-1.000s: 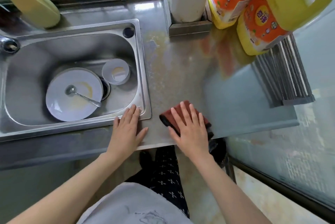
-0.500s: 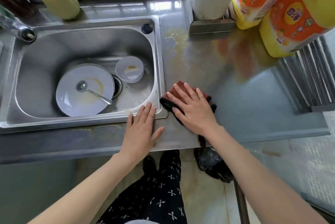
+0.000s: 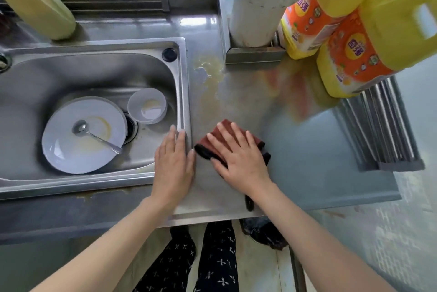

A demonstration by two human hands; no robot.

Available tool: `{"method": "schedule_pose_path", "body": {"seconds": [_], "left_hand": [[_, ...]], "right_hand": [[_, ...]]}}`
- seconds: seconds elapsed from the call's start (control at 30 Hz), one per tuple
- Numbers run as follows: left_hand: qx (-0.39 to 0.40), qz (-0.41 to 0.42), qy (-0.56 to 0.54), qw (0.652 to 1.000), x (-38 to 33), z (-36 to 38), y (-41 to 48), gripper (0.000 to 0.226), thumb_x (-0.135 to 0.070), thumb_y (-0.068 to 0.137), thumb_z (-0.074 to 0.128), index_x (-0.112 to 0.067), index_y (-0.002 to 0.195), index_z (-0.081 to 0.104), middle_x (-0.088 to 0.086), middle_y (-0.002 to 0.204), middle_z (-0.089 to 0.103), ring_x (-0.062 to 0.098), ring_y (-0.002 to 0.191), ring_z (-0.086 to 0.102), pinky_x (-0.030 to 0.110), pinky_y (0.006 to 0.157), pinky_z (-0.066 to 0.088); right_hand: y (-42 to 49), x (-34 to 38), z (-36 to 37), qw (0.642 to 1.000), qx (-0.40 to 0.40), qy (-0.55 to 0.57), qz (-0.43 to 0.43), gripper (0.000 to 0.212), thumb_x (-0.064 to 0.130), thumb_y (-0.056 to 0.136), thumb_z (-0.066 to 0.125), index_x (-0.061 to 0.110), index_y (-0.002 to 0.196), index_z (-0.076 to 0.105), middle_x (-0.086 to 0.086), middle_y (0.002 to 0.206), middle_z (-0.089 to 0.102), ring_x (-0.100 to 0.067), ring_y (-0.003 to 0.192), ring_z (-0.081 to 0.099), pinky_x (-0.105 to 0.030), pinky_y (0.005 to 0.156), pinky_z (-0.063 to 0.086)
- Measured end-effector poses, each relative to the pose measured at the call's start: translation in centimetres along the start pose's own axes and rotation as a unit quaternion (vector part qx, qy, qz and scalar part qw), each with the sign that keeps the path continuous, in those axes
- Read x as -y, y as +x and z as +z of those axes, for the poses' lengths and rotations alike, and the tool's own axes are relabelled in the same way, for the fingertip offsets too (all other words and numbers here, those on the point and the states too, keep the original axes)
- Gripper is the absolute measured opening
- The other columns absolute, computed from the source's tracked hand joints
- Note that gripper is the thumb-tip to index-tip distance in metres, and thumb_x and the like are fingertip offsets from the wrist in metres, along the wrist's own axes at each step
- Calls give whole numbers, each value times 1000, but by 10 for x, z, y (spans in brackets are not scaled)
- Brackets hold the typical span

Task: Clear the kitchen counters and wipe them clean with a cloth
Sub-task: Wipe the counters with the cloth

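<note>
Right hand [image 3: 241, 161] flat, fingers spread, pressing cloth [image 3: 223, 129] onto counter [image 3: 307, 150], just right of sink [image 3: 186, 93] rim. Left hand [image 3: 175, 164] flat, fingers together, resting on rim at cloth's 9 o'clock. Yellow stain [image 3: 209, 72] sits at cloth's 12 o'clock, apart; right hand nearer, likely pushes forward.

Bare forearms [image 3: 111, 239], left hand [image 3: 173, 161] and right hand [image 3: 241, 159] likewise bare, black trousers [image 3: 212, 263] with small white cross-shaped print

The right hand [image 3: 241, 159] presses flat on a red cloth [image 3: 214, 142] on the steel counter [image 3: 302, 150]. The left hand [image 3: 173, 164] rests flat on the sink [image 3: 94, 72] rim. A plate [image 3: 71, 150], spoon [image 3: 94, 134] and bowl [image 3: 147, 106] lie in the sink.
</note>
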State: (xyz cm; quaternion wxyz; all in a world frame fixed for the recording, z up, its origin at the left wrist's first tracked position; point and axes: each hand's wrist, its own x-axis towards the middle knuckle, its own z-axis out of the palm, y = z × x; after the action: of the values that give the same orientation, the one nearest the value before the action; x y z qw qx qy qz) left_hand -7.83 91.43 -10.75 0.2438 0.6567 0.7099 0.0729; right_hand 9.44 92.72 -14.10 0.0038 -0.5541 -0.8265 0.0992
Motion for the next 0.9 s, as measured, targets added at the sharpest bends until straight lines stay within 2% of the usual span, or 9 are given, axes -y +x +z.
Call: {"method": "schedule_pose_path", "body": {"seconds": [0.1,0.23,0.33,0.43,0.53,0.67,0.7,0.77,0.9], "left_hand": [[-12,-21,-1,1000,-13,3,31,56,-28,96,41,-5,143,22,18,153,14,33,139,18,42,110,18],[-25,-42,8,999,-21,14,51,67,-43,93,33,-7,146,12,15,155,10,29,141,15,38,113,14],[-44,-58,15,997,-24,24,47,72,-48,88,22,-8,146,10,13,155,10,29,140,16,38,112,16],[-60,-63,-2,996,-24,25,47,66,-42,90,21,-8,146,15,13,154,14,29,139,20,36,112,17],[-61,-64,-16,996,-24,21,46,63,-41,91,18,-11,146,19,6,155,15,23,138,21,33,110,17],[-59,-94,24,994,-14,14,32,55,-37,93,16,-21,145,25,5,153,22,24,134,32,44,105,27],[-57,-116,33,991,-12,13,28,54,-37,94,16,-22,144,26,6,153,24,25,132,36,46,103,29],[-50,-153,36,986,-9,13,23,53,-37,94,15,-23,144,27,8,151,27,27,128,40,46,101,32],[-34,-154,24,987,-10,15,25,52,-38,94,15,-25,144,27,6,151,28,25,123,47,44,98,35]], "right_hand": [[18,-52,-10,994,-14,7,112,56,51,92,31,32,145,30,-2,155,25,-29,142,24,-49,112,20],[62,-116,-33,948,-13,29,316,59,52,96,22,28,150,15,-5,159,5,-31,145,4,-49,117,5],[88,-121,-39,922,-32,43,383,59,50,97,20,26,150,14,-7,159,4,-34,145,1,-51,117,2],[94,-83,-30,953,-38,78,292,55,46,97,26,27,148,22,-6,158,12,-33,145,6,-49,115,2],[85,-41,-22,989,-37,91,114,50,41,94,33,27,141,41,-2,151,35,-31,140,27,-47,113,20],[78,-34,-25,971,-36,237,17,45,33,94,34,23,135,50,4,144,45,-19,138,32,-38,115,15],[72,-28,-23,971,-29,234,-22,45,33,93,35,24,136,49,4,145,44,-18,139,31,-38,115,13],[62,-15,-15,986,-4,128,-110,49,36,91,38,26,139,43,1,149,37,-21,140,28,-42,114,13],[99,-7,-5,996,-28,53,-66,59,40,86,37,21,142,41,-5,150,36,-28,140,29,-46,111,18]]}}
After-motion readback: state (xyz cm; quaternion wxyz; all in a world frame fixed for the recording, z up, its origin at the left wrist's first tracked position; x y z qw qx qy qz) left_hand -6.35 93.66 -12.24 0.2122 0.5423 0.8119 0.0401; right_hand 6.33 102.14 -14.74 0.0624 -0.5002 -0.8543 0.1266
